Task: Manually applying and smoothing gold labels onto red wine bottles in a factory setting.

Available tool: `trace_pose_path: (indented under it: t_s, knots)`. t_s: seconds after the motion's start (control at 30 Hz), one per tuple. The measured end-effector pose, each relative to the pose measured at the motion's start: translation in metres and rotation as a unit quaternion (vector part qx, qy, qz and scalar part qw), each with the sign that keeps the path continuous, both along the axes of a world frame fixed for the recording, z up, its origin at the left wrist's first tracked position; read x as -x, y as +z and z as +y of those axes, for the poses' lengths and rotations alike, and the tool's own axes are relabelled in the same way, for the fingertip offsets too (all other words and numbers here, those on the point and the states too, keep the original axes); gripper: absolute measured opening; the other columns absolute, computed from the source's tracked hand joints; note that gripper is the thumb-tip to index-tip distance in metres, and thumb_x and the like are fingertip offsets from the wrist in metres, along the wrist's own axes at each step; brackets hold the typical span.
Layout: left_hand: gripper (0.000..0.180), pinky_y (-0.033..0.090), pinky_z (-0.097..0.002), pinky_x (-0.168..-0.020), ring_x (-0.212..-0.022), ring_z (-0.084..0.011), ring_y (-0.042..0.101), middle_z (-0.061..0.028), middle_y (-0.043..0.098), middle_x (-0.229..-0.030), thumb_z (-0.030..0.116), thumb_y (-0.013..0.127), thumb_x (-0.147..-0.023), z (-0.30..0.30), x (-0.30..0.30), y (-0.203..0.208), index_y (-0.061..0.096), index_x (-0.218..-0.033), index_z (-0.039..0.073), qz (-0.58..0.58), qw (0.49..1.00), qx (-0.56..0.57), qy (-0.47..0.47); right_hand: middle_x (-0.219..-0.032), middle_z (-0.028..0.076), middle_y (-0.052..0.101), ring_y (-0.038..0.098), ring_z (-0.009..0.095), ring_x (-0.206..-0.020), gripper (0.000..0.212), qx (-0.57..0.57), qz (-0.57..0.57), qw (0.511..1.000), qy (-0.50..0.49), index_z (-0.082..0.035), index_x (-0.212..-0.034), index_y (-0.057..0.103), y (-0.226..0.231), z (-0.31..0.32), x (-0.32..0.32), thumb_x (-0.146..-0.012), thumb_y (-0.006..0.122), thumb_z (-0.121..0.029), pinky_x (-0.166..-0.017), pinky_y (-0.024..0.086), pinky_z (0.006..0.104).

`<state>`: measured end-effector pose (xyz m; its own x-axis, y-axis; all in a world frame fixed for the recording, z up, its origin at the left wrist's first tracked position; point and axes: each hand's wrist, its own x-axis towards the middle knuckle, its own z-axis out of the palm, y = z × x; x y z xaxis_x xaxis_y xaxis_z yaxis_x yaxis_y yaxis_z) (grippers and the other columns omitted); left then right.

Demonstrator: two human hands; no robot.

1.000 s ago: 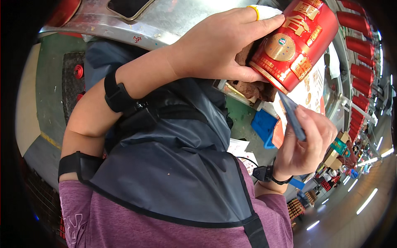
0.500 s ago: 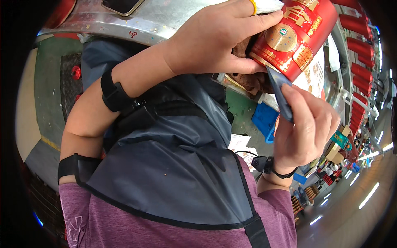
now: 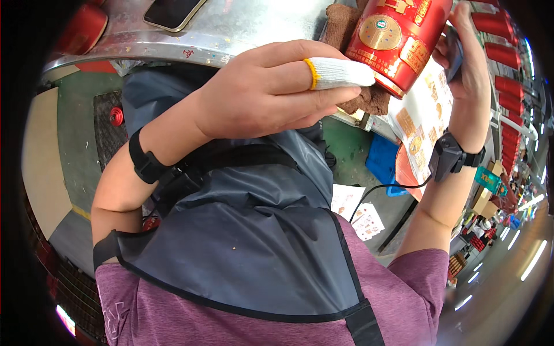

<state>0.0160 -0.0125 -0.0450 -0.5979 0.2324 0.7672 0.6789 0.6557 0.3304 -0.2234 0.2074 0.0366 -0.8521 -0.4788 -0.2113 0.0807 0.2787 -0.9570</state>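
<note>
Right hand (image 3: 474, 64) moved up, gripping grey blade (image 3: 455, 56); left hand (image 3: 254, 91) outstretched by glossy red can (image 3: 404, 43) (gold-patterned)

Single head view, worn on the person, left one of a side-by-side fisheye pair. Looks down the wearer's own front: apron (image 3: 248, 254) and purple shirt (image 3: 231, 326) fill the lower middle, close to the lens. Left hand (image 3: 254, 92) and right hand (image 3: 470, 72) sit farther out, upper half, arms reaching up into frame. Worktop (image 3: 115, 49) crosses the top, its edge bowed; red canister (image 3: 398, 43) clipped by the upper border. Floor (image 3: 78, 138) seen from above at left. Wide lens takes in the distant hall at right, strip lights (image 3: 534, 260) aslant. Dark rim around the corners.
</note>
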Motion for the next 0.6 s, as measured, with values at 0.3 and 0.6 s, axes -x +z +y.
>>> trace_pose_path:
  t_s: [0.3,0.6]
  knots:
    - [0.038,0.059,-0.0384,-0.089,-0.106,-0.0281,0.068,-0.0091,0.072,-0.117,0.002,0.079,-0.075,0.007,0.005,-0.003,0.077,-0.113,0.005,-0.021,0.997,-0.07,-0.018,-0.105,0.004,0.073,0.07,0.011,-0.088,0.043,-0.027,0.079,0.996,0.032,-0.007,-0.13,0.064,0.011,-0.049,-0.044,-0.095,0.073,-0.03,-0.069,0.054,0.0228]
    - [0.036,0.059,-0.0386,-0.087,-0.104,-0.0281,0.069,-0.0111,0.074,-0.115,0.0,0.077,-0.071,0.011,0.003,-0.003,0.078,-0.106,0.001,0.002,0.999,-0.029,0.034,-0.104,0.005,0.073,0.069,0.011,-0.087,0.041,0.045,-0.05,0.98,0.188,-0.004,-0.125,0.067,0.04,-0.043,-0.045,-0.095,0.073,-0.031,-0.07,0.052,0.0227]
